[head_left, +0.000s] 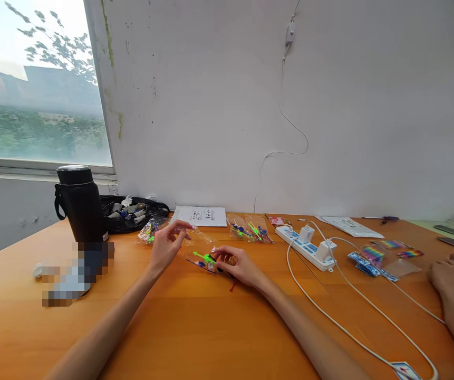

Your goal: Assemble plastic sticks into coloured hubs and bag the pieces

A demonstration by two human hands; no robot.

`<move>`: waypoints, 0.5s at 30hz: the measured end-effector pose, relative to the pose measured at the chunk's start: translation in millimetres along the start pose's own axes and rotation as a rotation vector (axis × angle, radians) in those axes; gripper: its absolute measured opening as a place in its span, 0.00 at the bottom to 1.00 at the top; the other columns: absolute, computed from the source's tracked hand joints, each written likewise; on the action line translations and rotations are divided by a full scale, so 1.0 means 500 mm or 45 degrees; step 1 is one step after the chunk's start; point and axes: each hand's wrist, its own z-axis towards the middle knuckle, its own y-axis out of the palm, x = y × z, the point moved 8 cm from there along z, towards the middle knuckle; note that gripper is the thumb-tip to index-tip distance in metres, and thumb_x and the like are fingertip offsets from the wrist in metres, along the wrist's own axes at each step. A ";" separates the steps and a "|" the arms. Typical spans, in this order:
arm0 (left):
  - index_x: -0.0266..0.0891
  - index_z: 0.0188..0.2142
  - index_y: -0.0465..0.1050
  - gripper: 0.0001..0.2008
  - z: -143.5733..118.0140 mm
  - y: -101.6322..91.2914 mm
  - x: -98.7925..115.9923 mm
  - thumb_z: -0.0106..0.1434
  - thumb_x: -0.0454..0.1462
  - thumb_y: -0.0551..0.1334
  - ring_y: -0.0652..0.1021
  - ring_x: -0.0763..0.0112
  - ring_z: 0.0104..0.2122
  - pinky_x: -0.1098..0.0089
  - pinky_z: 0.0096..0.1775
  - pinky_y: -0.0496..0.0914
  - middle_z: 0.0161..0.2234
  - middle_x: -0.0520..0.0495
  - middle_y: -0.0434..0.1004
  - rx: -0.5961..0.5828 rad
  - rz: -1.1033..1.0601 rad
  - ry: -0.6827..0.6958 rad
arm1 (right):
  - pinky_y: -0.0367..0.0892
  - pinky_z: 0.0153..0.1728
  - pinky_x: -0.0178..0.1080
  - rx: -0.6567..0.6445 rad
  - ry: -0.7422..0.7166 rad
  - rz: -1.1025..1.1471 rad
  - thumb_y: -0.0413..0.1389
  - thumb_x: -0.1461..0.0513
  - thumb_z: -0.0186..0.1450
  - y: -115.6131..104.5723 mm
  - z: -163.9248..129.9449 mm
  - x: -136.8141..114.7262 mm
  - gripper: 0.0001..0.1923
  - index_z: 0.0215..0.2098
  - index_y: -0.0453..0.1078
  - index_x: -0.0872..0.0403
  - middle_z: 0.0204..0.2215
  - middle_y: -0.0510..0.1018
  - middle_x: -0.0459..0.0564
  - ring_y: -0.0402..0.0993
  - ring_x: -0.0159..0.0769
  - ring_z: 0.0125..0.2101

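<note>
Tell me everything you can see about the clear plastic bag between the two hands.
The clear plastic bag is thin, crinkly and see-through, lying low over the orange table. Small neon-green toy pieces with bits of blue and red show inside. The left hand pinches its upper edge; the right hand presses its other end down.

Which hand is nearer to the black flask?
Left. The left hand is just right of the flask, pinching a clear bag; the right hand lies farther right.
</note>
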 end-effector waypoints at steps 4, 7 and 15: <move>0.40 0.36 0.76 0.10 0.005 -0.029 -0.009 0.65 0.38 0.57 0.80 0.71 0.29 0.75 0.26 0.68 0.36 0.48 0.81 0.081 0.041 0.004 | 0.62 0.34 0.34 -0.035 0.044 -0.126 0.54 0.63 0.66 0.002 -0.001 0.011 0.11 0.43 0.78 0.52 0.38 0.80 0.48 0.71 0.33 0.34; 0.40 0.35 0.77 0.10 0.010 -0.055 -0.015 0.63 0.37 0.56 0.78 0.73 0.27 0.76 0.25 0.66 0.35 0.48 0.81 0.172 -0.014 0.006 | 0.62 0.34 0.33 -0.027 0.070 -0.155 0.54 0.67 0.64 -0.003 -0.003 0.017 0.12 0.40 0.78 0.52 0.37 0.79 0.47 0.70 0.32 0.34; 0.42 0.48 0.75 0.18 0.019 -0.085 -0.084 0.59 0.39 0.56 0.79 0.65 0.39 0.72 0.29 0.74 0.53 0.45 0.75 0.414 -0.431 -0.213 | 0.62 0.33 0.34 -0.043 0.099 -0.204 0.53 0.60 0.68 0.001 -0.007 0.023 0.10 0.39 0.77 0.52 0.36 0.78 0.48 0.68 0.31 0.31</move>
